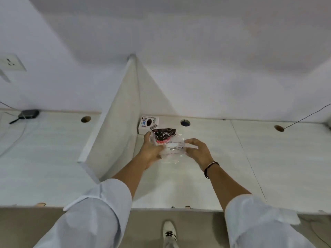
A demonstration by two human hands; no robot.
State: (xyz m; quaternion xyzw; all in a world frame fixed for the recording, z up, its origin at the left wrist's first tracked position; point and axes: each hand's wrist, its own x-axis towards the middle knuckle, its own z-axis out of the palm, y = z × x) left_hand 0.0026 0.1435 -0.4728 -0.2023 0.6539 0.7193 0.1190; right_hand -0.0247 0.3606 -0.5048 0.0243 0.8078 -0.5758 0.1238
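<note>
Over the white desk [197,185] I hold a clear plastic bag [172,149] between both hands. A black cloth item with white print and a red-pink edge [163,135] sits in the bag's far end. My left hand [149,151] grips the bag's left side, thumb up by the cloth. My right hand [197,149] pinches the bag's right side with curled fingers; a dark band circles that wrist.
A small white printed box [148,123] stands just behind the bag against the wall. A white divider panel [114,133] rises to the left. Cable holes [185,122] dot the desk's back. A black device [29,114] with cables lies on the left desk.
</note>
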